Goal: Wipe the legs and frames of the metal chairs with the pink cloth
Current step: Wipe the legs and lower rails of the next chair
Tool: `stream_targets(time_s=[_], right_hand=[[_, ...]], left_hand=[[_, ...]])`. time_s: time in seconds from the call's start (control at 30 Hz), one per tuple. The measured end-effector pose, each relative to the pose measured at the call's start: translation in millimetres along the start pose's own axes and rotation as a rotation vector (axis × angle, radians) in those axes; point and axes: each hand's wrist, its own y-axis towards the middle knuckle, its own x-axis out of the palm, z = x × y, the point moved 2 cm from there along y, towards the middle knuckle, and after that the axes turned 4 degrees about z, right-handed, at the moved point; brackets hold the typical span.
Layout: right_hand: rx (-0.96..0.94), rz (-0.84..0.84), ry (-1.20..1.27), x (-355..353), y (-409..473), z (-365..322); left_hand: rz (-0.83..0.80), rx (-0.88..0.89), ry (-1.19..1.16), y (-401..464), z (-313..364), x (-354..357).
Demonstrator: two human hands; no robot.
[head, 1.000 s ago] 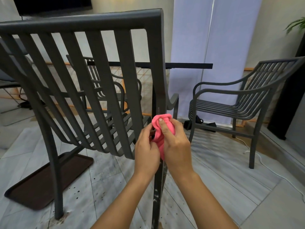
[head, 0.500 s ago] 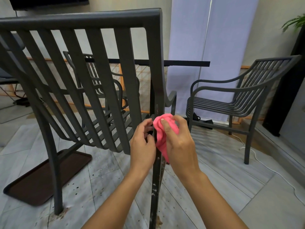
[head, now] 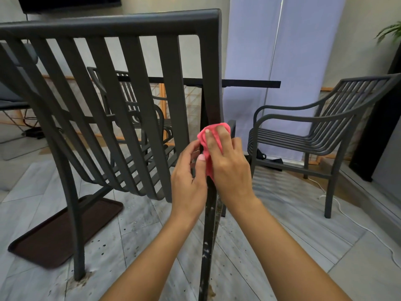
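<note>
Higher up the chair post (head: pixel 211 83) now, the right hand (head: pixel 227 168) presses the pink cloth (head: pixel 213 135) around it — left hand (head: pixel 188 183) pinches the cloth's edge, fingers curled.

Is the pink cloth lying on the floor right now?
No, the right hand presses the pink cloth against the near chair's rear upright.

Matt dark metal chair (head: pixel 208 61), soft pink cloth (head: pixel 211 135), perhaps stone-look floor tiles (head: pixel 282 224).
</note>
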Motion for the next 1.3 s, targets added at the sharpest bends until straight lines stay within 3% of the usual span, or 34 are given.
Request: stream_targets(time_s=[0.4, 0.77, 1.07, 1.23, 1.3], right_hand=[[0.126, -0.154, 0.062, 17.1, -44.2, -1.7], [0.113, -0.194, 0.092, 20.0, -69.3, -5.0], [0.205, -0.380, 0.118, 25.7, -86.4, -5.3], [0.161, -0.336, 0.246, 4.8, -83.4, -8.0], [0.172, -0.304, 0.194, -15.7, -80.3, -5.9]], left_hand=[[-0.083, -0.054, 0.046, 16.0, 0.2, 14.9], [-0.111, -0.076, -0.038, 20.1, -9.1, 12.4], [-0.123, -0.098, -0.065, 20.2, -10.0, 12.6], [-0.093, -0.071, -0.049, 18.8, -7.7, 9.9], [-0.052, -0.066, -0.018, 15.9, -7.0, 8.6]])
